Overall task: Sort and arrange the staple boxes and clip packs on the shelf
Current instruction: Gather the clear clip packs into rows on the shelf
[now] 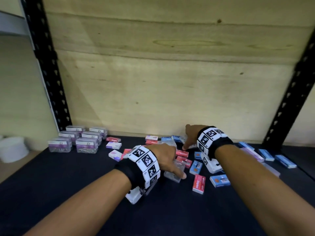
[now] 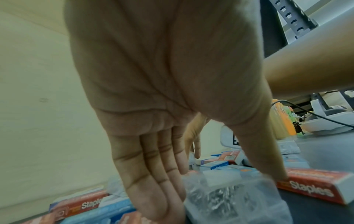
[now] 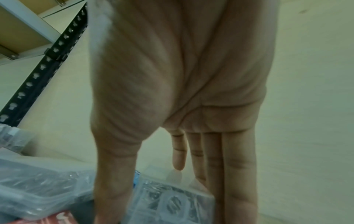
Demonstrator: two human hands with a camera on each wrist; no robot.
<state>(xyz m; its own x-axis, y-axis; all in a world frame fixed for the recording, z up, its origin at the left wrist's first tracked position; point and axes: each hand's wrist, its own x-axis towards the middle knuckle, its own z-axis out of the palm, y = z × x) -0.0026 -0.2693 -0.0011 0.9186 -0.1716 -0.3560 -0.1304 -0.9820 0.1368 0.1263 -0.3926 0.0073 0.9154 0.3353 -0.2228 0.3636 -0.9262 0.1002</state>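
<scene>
On the dark shelf (image 1: 68, 188) my left hand (image 1: 177, 167) (image 2: 226, 195) pinches a clear clip pack (image 1: 175, 173) (image 2: 239, 201), with straight fingers on one side and the thumb on the other. Further back, my right hand (image 1: 188, 140) (image 3: 172, 212) has its thumb and fingers on opposite sides of a second clear clip pack (image 1: 192, 146) (image 3: 182, 197). Red staple boxes (image 1: 199, 183), blue staple boxes (image 1: 219, 180) and white-purple staple boxes (image 1: 113, 145) lie scattered around both hands. Several clip packs (image 1: 76, 140) stand in neat rows at the back left.
Black slotted uprights (image 1: 51, 74) (image 1: 289, 99) frame a plywood back wall (image 1: 170, 74). A row of blue boxes (image 1: 265, 155) lies at the right. White containers (image 1: 12, 149) sit beyond the left upright. Another clear pack (image 1: 167, 143) lies between the hands.
</scene>
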